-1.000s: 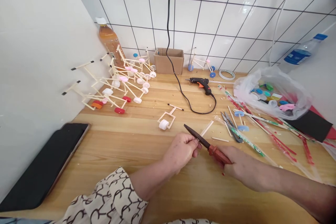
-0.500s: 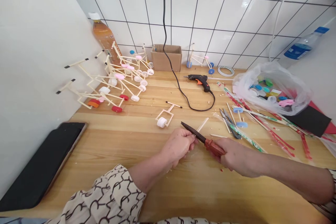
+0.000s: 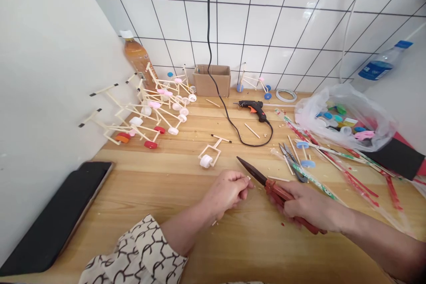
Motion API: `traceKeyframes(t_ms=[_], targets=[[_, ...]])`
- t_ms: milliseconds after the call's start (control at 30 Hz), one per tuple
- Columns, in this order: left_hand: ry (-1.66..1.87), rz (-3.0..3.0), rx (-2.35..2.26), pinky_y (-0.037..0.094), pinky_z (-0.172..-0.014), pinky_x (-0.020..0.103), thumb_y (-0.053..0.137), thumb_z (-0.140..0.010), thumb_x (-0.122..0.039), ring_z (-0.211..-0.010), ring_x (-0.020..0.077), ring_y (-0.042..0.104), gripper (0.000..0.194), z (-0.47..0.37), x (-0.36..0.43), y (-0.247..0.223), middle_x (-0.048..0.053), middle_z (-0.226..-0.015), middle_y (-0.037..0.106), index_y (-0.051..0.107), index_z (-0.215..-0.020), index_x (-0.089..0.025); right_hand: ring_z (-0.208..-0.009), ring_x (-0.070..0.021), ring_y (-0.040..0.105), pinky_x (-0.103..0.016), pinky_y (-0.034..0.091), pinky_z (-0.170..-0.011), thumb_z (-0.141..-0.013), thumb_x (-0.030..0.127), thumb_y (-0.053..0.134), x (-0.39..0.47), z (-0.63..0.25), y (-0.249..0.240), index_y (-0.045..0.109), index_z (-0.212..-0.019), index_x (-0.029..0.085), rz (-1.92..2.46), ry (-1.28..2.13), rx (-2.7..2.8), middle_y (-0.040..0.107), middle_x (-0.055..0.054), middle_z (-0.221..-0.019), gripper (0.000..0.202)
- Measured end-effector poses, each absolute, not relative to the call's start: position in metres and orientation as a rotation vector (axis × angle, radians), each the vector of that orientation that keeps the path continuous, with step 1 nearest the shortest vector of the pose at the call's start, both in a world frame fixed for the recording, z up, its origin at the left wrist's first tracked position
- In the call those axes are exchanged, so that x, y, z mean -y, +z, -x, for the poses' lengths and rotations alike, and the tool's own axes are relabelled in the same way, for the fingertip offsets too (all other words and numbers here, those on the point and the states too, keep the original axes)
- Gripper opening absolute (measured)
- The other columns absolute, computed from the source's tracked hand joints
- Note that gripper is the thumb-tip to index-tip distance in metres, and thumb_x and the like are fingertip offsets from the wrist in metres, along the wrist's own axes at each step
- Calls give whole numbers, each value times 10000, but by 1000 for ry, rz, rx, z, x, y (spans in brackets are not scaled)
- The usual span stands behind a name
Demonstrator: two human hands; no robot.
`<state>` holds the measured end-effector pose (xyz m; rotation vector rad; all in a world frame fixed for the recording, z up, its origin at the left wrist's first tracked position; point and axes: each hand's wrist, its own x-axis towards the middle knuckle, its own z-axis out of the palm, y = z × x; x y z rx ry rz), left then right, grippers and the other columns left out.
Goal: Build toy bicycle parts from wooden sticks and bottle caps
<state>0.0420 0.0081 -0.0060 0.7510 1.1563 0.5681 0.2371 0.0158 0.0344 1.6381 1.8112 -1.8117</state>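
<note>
My right hand (image 3: pixel 308 206) is wrapped round the red handles of a pair of long-nose pliers (image 3: pixel 254 172), whose dark, pointed jaws look closed and aim up and left. Just left of the jaws, my left hand (image 3: pixel 229 190) pinches a short pale wooden stick (image 3: pixel 249 178); only its tip shows between the fingertips. The pliers do not touch that stick. Beyond my left hand lies a small stick frame (image 3: pixel 213 151) with a white bottle-cap wheel (image 3: pixel 206 161) and a black-tipped crossbar. One loose stick (image 3: pixel 278 179) lies behind the pliers.
Several stick-and-cap vehicles (image 3: pixel 151 105) crowd the left, near a tea bottle (image 3: pixel 138 60). A cardboard box (image 3: pixel 212 82), a corded glue gun (image 3: pixel 253 108) and a tape roll (image 3: pixel 286 95) line the back. Scissors (image 3: pixel 293 162), wrapped sticks and a bag of caps (image 3: pixel 346 115) lie right; a phone (image 3: pixel 60 213) left.
The pliers have drawn away from my left hand to the right. Loose sticks now lie by the glue gun and before the box, where none showed earlier. The whole view has shifted slightly.
</note>
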Motion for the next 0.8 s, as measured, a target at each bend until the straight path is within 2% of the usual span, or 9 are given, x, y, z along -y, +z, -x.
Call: traceKeyframes(t_ms=[67,200,333,433,567,800], targets=[[584,-762,-1128,144,-361,183,475,-809,-283,-337,30,234,181,-40,-7,-6,-61,-487,454,536,-703,-150,-545,-95,471,-187,373,-486,-649,105,435,-11,-240,35,422,-725,208,-1653,-1709,-1983,462,57,-626,128],[585,-914,-1149,178,-383,190,472,-814,-352,-372,49,279,222,-38,-5,-1,-55,-530,469,548,-749,-154,-740,-159,527,-250,414,-657,-729,164,454,-2,-241,35,498,-806,202,-1705,-1409,-2224,564,4,-790,96],[616,-1306,-1220,281,-470,206,454,-836,-328,-473,83,368,253,-36,-4,6,-48,-544,450,510,-649,-167,-774,-196,566,-289,426,-668,-802,252,445,3,-238,30,529,-929,206,-1776,-1265,-2262,622,-32,-857,159],[618,-1615,-1323,322,-536,223,433,-854,-283,-548,113,435,249,-35,-2,4,-36,-557,459,494,-636,-178,-776,-205,582,-300,435,-675,-809,285,470,4,-238,26,544,-934,200,-1816,-1113,-2313,633,-50,-863,169],[499,-1963,-1434,380,-638,260,400,-875,-235,-683,162,546,219,-36,1,-2,24,-705,591,537,-715,-178,-851,-226,589,-328,445,-741,-812,277,481,6,-240,17,566,-953,187,-1808,-814,-2484,619,-85,-938,188],[258,-2249,-1404,444,-658,299,346,-901,-208,-726,198,591,264,-37,2,-4,67,-785,625,574,-779,-157,-879,-285,553,-413,469,-743,-779,312,552,10,-240,1,610,-935,153,-1749,-294,-2683,586,-130,-932,230]])
